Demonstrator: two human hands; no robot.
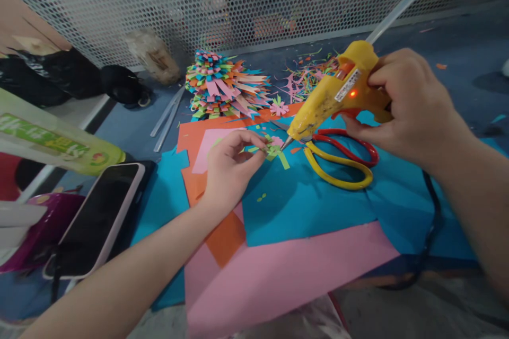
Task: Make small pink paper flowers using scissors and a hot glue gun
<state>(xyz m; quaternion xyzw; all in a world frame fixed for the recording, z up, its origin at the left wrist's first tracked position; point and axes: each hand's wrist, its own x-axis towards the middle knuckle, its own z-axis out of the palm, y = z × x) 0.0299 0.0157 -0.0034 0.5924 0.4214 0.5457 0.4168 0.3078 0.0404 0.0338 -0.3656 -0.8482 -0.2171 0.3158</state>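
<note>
My right hand (405, 100) is wrapped round the grip of a yellow hot glue gun (334, 100), whose small lamp glows red and whose clear glue stick (409, 2) juts out of the back. Its nozzle points down and left, close to a small green and pink paper flower (274, 147). Between finger and thumb, my left hand (234, 164) pinches the left side of that flower; whether the nozzle touches it I cannot tell. Scissors (338, 175) with one red and one yellow handle lie just below the gun on blue paper (302, 212).
Behind stands a cone of colourful fringed paper (222, 85), with a pink paper flower (279, 107) beside it and shredded strips (306, 79) to its right. At left are spare glue sticks (167, 119), a phone (99, 217) and a bottle (59, 137). A perforated metal panel (254, 0) bounds the back.
</note>
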